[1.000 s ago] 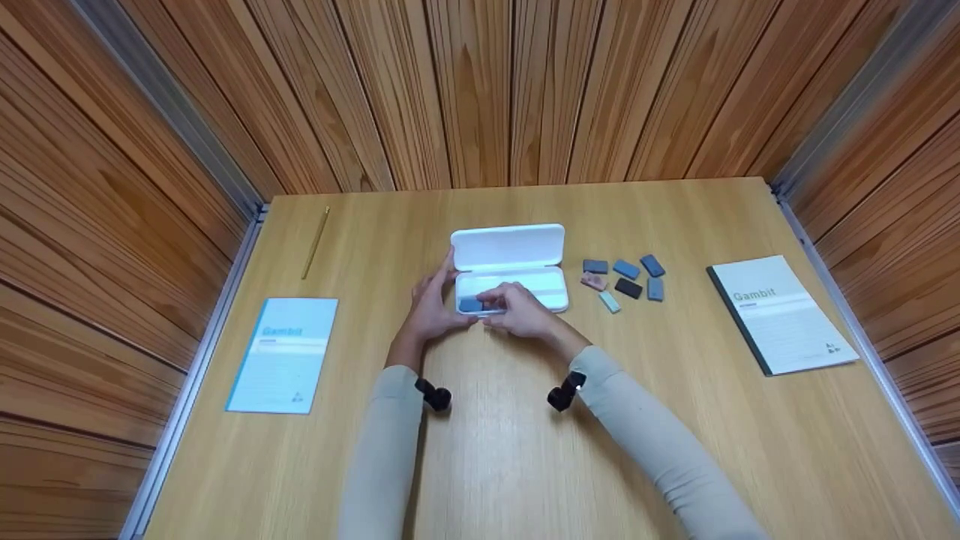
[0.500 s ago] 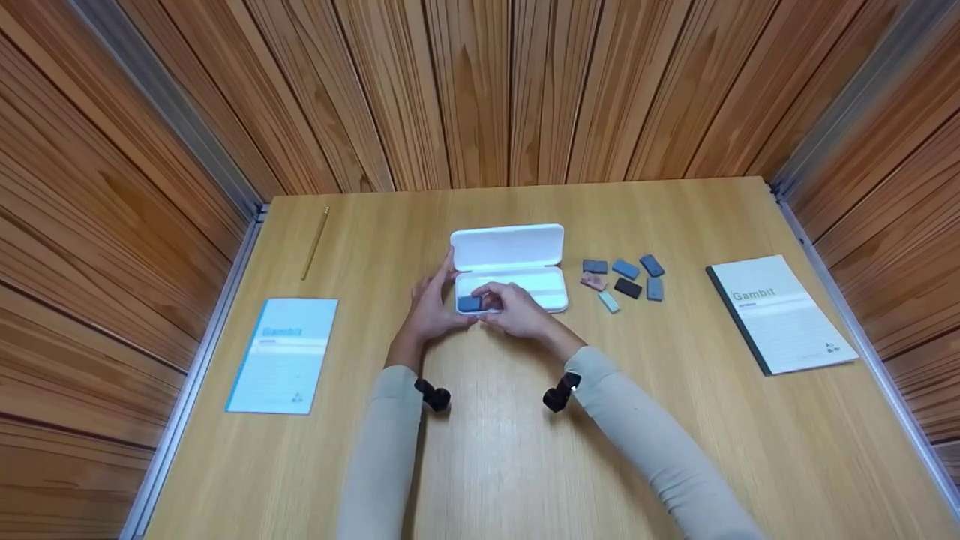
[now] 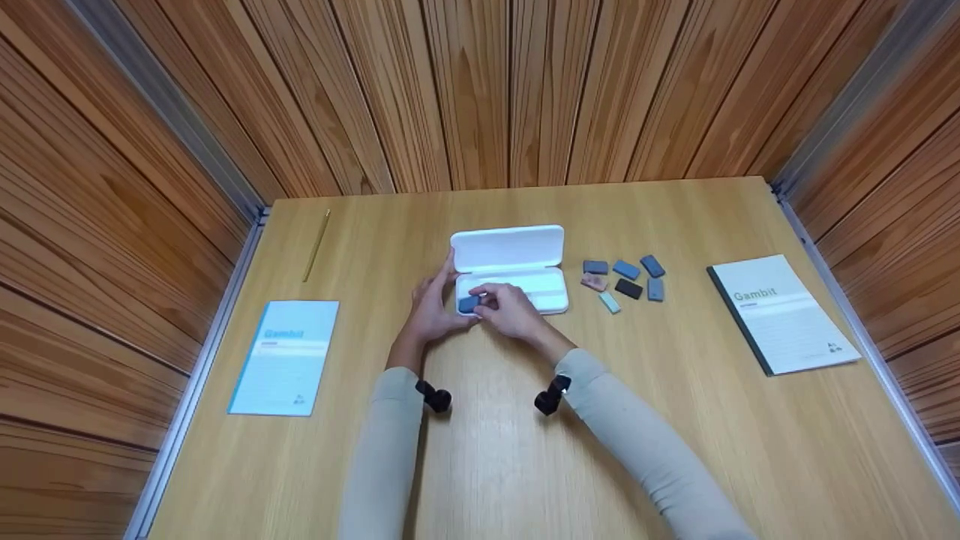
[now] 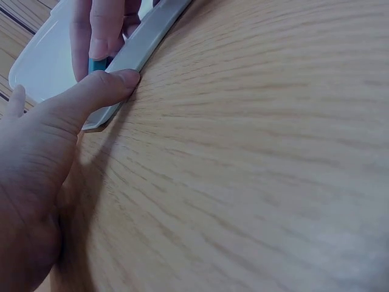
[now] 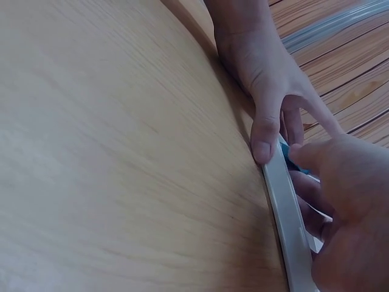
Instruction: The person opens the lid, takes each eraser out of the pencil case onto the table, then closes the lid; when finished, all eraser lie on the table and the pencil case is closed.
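Observation:
A white pencil case lies with its lid raised in the middle of the table. My left hand holds it at the left end; in the left wrist view the thumb presses on the front rim and the other fingers reach along the far side. Inside the left end of the case is a blue block-shaped eraser, which my right hand pinches. In the right wrist view the eraser shows only partly between the fingers.
Several small erasers, mostly blue, with a black one, a pinkish one and a turquoise one, lie right of the case. Notebooks stand at far left and far right. A gold pencil lies at back left.
My right hand and wrist have shifted slightly left inside the case, and the eraser now sits a little further left and tilted. My left hand stays in place.

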`<state>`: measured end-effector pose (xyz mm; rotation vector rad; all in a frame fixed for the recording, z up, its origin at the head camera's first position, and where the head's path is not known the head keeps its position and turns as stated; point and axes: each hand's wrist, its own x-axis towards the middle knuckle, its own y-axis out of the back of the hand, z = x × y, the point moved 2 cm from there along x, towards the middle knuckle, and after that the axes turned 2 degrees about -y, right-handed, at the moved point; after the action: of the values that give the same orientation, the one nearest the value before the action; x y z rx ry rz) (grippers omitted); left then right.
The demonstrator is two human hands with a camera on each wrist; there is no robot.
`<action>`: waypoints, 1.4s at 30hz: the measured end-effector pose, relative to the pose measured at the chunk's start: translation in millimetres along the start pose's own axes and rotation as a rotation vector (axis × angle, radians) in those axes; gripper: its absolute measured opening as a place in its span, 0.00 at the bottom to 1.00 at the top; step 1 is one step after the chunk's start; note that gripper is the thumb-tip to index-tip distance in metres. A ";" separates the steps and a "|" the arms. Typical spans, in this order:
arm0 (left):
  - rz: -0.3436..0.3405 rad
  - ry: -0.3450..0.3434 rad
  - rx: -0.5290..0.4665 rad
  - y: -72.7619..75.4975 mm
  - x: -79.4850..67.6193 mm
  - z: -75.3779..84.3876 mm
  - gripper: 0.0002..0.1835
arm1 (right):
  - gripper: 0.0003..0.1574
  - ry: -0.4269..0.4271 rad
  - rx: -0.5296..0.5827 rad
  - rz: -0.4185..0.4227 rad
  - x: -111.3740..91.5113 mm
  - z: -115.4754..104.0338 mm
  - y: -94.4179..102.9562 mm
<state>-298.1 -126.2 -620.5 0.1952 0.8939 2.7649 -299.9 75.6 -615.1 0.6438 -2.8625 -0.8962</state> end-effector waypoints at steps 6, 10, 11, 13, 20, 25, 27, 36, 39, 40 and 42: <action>0.001 0.005 0.007 -1.2 1.1 -2.0 0.73 | 0.21 0.010 -0.006 0.035 13.1 28.7 -9.6; 0.007 0.011 0.004 -1.5 1.6 -2.7 0.74 | 0.21 0.003 0.011 0.029 12.9 28.8 -9.1; 0.008 0.011 0.004 -1.6 1.7 -2.7 0.74 | 0.21 0.003 0.015 0.028 11.0 26.5 -7.7; 0.008 0.014 -0.002 -1.8 1.8 -2.1 0.74 | 0.22 0.006 0.026 0.024 5.3 17.2 -3.5; 0.015 0.032 -0.012 -3.2 1.8 -1.0 0.73 | 0.22 -0.036 0.065 0.001 -18.5 -19.4 17.0; 0.019 0.022 -0.005 -3.7 1.7 -2.3 0.75 | 0.21 -0.039 0.080 0.025 -24.4 -24.1 26.8; 0.021 0.004 0.002 -3.8 2.3 -3.0 0.75 | 0.21 -0.030 0.087 0.040 -26.6 -25.0 31.3; 0.008 0.020 -0.002 -4.5 3.2 -2.5 0.76 | 0.22 -0.035 0.105 0.043 -45.8 -15.9 58.3; 0.003 0.024 -0.009 -3.8 2.9 -2.7 0.76 | 0.22 -0.033 0.104 0.048 -52.2 -10.7 68.1; 0.003 0.024 -0.010 -3.5 2.9 -3.0 0.76 | 0.22 -0.036 0.099 0.051 -54.1 -8.8 71.3; 0.004 0.019 -0.015 -3.0 3.1 -3.8 0.76 | 0.22 -0.040 0.091 0.064 -57.8 -5.2 77.9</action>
<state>-301.3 -125.2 -625.2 0.1683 0.8786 2.7807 -275.1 154.4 -564.2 0.5451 -2.9555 -0.7820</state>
